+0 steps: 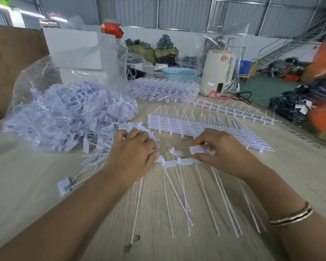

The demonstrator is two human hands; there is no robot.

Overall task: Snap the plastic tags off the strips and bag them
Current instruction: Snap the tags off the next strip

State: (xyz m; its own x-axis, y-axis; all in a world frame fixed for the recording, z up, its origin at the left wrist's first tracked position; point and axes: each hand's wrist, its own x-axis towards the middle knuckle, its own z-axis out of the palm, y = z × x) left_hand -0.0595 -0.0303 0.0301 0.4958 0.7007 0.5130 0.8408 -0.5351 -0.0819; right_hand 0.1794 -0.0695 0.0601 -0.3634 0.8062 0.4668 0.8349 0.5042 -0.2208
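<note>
pinching a white tag (197, 149) between thumb and fingers, the right hand (220, 149) is holding it just above the strip (184, 161). the left hand (132, 149) is gripping the strip's other end, fingers curled. beyond the left hand, the clear bag (64, 110) of loose tags is lying open.

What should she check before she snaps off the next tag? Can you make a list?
1. Left hand holds the strip: ok.
2. Right hand pinches a tag: ok.
3. Tags left on this strip: ok, one stands between the hands.
4. Bag open for loose tags: ok, its mouth faces the hands.
5. More strips ready: ok, stacked behind.
6. Tag fully snapped free: cannot tell.
</note>
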